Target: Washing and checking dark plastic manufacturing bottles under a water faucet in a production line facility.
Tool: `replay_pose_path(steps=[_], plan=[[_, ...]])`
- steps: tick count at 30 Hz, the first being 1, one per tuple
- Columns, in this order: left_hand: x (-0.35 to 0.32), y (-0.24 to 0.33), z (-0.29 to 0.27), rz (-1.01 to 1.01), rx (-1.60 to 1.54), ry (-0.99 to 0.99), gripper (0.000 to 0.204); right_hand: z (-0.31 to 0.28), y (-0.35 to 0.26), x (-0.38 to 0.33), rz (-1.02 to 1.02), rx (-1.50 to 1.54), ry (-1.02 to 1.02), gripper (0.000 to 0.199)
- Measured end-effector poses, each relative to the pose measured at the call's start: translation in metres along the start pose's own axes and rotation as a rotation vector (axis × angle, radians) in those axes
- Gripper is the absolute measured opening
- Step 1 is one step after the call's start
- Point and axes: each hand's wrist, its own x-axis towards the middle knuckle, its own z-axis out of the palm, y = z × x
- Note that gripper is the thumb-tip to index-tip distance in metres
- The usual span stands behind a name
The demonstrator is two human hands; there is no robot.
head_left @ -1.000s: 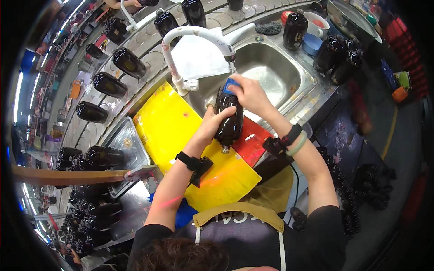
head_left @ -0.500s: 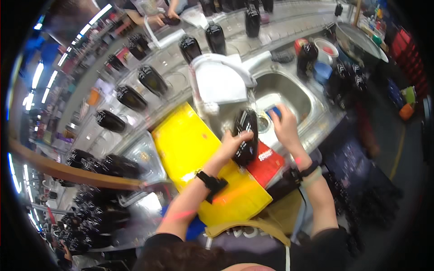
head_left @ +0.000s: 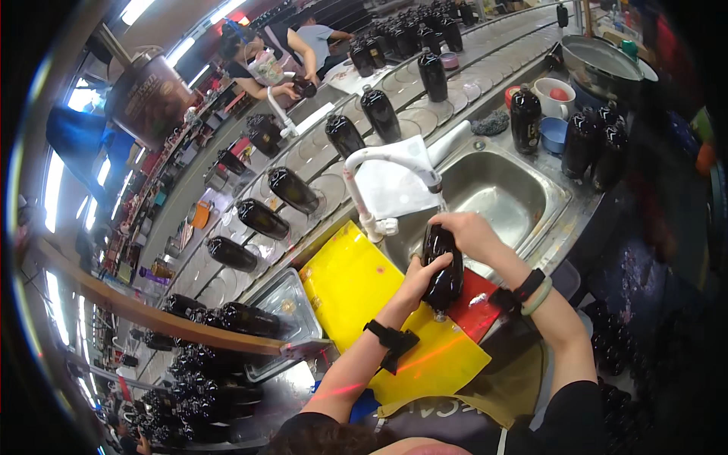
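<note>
A glossy black bottle (head_left: 443, 287) is tilted in front of me, its narrow neck pointing back toward me. My left hand (head_left: 425, 279) is wrapped around its middle, thumb lying across the top. At the far end of the bottle, the fingers of my right hand (head_left: 469, 233) are curled over it; what lies under them is hidden. Just beyond is the white curved faucet (head_left: 394, 158), its spout close to my right hand. Beneath the bottle lie a yellow sheet (head_left: 353, 277) and a red sheet (head_left: 476, 309).
Right of the faucet is a steel sink (head_left: 506, 196). Several black bottles stand on round discs along the line beyond, such as one bottle (head_left: 292, 189). A clear tray (head_left: 292, 299) sits left, a blue cup (head_left: 553, 135) right. A co-worker's hand (head_left: 290, 91) holds a dark object.
My right hand has come from beside the bottle onto its far end. The blue piece in its fingers no longer shows. My left hand keeps hold of the bottle. The whole view has shifted.
</note>
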Motion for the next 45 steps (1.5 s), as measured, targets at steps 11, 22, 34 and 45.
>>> replay_pose_path(steps=[11, 22, 34, 45], plan=[[0.007, -0.005, -0.007, 0.002, -0.063, -0.054, 0.04, -0.007, -0.035, -0.012, -0.256, 0.087, -0.224, 0.027], [-0.004, 0.01, 0.005, -0.056, -0.046, -0.068, 0.046, 0.008, 0.028, 0.024, 0.141, -0.087, -0.035, 0.026], [-0.008, 0.005, 0.003, 0.007, -0.039, -0.044, 0.057, 0.01, -0.001, -0.023, -0.152, -0.081, 0.168, 0.024], [-0.009, 0.011, 0.005, -0.038, -0.072, 0.025, 0.052, 0.013, -0.004, -0.002, -0.052, -0.033, 0.13, 0.023]])
